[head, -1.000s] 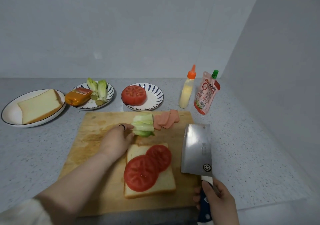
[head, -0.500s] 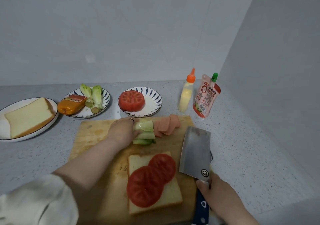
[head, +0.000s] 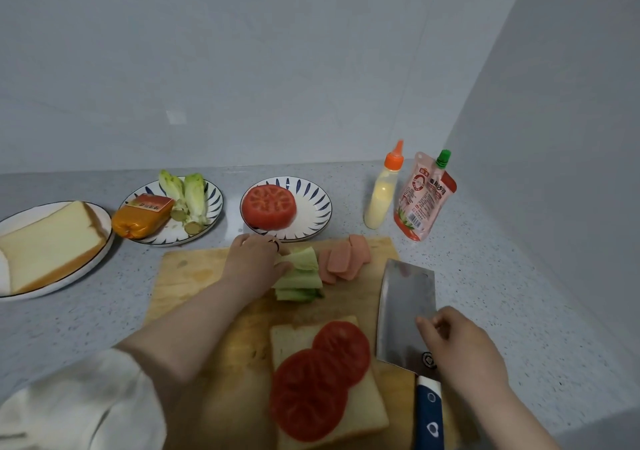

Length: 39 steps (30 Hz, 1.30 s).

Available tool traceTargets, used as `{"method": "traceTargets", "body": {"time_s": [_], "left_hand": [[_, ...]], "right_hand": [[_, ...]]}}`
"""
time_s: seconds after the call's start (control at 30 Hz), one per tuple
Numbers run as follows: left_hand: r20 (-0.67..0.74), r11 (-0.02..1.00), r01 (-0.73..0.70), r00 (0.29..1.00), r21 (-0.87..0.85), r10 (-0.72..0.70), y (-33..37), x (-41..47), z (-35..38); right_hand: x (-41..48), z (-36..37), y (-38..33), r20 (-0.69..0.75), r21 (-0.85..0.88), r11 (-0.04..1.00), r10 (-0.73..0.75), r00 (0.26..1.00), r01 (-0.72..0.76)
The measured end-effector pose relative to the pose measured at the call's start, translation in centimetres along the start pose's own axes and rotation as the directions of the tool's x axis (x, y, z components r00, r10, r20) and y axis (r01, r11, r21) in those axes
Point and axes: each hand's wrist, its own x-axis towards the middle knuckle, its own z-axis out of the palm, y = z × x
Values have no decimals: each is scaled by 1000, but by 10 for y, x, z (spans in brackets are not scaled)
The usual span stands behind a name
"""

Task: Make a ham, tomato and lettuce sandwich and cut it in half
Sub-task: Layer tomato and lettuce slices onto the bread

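Left hand (head: 254, 262) lay over the near edge of the cut lettuce (head: 300, 275) at the far middle of the board (head: 194, 276); fingers curled down onto the stack, closed on it as far as I could judge, fingertips hidden under the leaves; I read this as the pick-up for the next layer. Ham (head: 343, 259) slices fanned just beside the lettuce, touching it on the right; kept there, I judged, so each filling sat within one reach of the bread (head: 294, 337).

Bread lay at the near end of the board with two overlapping tomato slices (head: 322, 377) on top; no lettuce or ham on it yet; sandwich under half built.

Right hand (head: 464, 352) hovered above the cleaver (head: 407, 307), fingers loosely bent and apart, not around the blue handle; cleaver lay flat on the board's right edge, blade away from the bread, presumably parked until the halving cut.

Second bread slice (head: 48, 242) waited on its own plate (head: 20, 214) far left on the surface (head: 519, 294), likely held back as the lid; rest of the tomato (head: 268, 205) on a far plate; two sauce containers well apart from the board, unopened.
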Motion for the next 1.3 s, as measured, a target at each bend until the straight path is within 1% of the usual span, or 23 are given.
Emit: {"method": "traceTargets", "body": {"time_s": [0.1,0.17,0.23,0.3,0.4,0.47,0.53,0.6,0.67,0.73,0.77,0.87,0.9,0.97,1.0,1.03,1.1,1.17,1.23,1.27,1.3], "left_hand": [[-21,988,68,997,-139,-71,-8,1,-2],[-33,975,84,995,-204,-92,-11,1,-7],[-66,959,64,994,-275,-85,-13,0,-13],[-108,939,8,993,-343,-48,-12,-3,-20],[-143,917,-63,990,-393,6,-5,-12,-26],[-141,895,-80,990,-439,19,2,-21,-27],[-130,862,-84,991,-500,21,10,-34,-26],[-86,848,-77,996,-524,37,18,-49,-23],[-31,854,-71,997,-516,65,25,-64,-17],[12,875,-66,997,-480,82,29,-76,-11],[31,888,-59,996,-456,83,29,-80,-9],[80,903,-5,996,-429,44,28,-86,-4],[94,900,20,995,-436,24,27,-87,-2],[102,864,75,994,-497,-27,25,-90,-1],[107,838,95,993,-537,-44,24,-92,0],[113,820,104,992,-562,-48,24,-94,0],[114,831,103,992,-547,-48,24,-97,2],[97,821,110,993,-560,-67,25,-99,4],[51,773,118,993,-624,-110,23,-101,4],[17,769,107,992,-630,-124,22,-102,4],[-16,793,87,993,-603,-121,21,-104,3]], "right_hand": [[8,10,-19,-46,46,997,-52,998,54],[13,14,-33,-57,91,992,-78,995,83],[19,17,-45,-79,144,983,-105,991,115],[22,19,-56,-112,186,972,-124,986,144],[22,22,-63,-128,234,957,-143,982,170],[20,24,-63,-95,289,944,-138,986,160],[15,25,-64,-34,399,904,-152,988,153],[10,23,-67,29,505,844,-228,973,182],[8,23,-69,114,553,805,-330,937,216],[7,25,-71,229,479,838,-407,884,262],[6,28,-71,265,418,849,-454,851,322],[6,39,-71,282,252,814,-580,764,524],[7,44,-72,285,177,802,-596,751,570],[10,53,-72,322,46,779,-604,729,626],[12,57,-72,331,19,769,-608,722,639],[14,59,-73,324,17,763,-615,719,646],[17,63,-74,302,66,771,-620,724,633],[18,64,-73,314,150,804,-591,743,576],[18,63,-70,342,214,820,-572,746,531],[18,63,-70,349,224,816,-578,738,533],[18,63,-69,354,223,807,-589,726,547]]}}
